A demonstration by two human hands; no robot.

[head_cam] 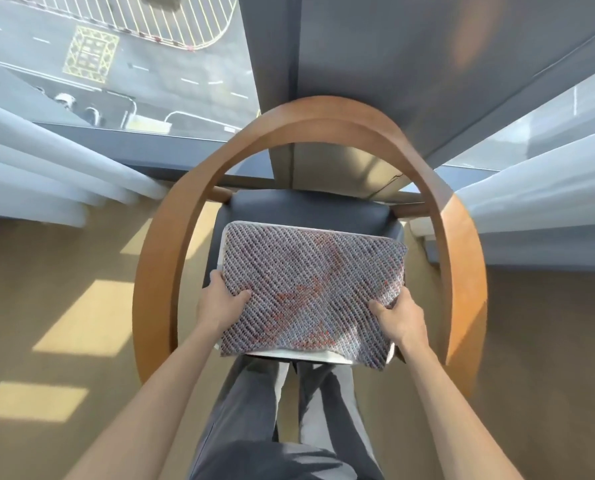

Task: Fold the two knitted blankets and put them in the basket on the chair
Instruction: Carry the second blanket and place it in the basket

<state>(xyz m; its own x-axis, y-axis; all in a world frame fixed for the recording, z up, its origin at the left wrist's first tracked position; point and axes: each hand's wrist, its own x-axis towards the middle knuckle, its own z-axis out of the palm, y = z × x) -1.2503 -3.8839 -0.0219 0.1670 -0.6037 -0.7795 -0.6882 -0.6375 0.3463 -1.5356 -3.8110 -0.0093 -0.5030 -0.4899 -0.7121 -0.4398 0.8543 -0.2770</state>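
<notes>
A folded knitted blanket, grey-blue with reddish patches, lies flat over a white basket on the chair seat. Only the basket's white rim shows at the left, back and front edges. My left hand grips the blanket's left edge, thumb on top. My right hand grips its right edge, thumb on top as well. What lies in the basket under the blanket is hidden. No second blanket is visible.
The chair has a curved wooden back and arm hoop around the dark seat. White curtains hang left and right, with a window and pillar behind. Beige carpet with sun patches surrounds my grey-trousered legs.
</notes>
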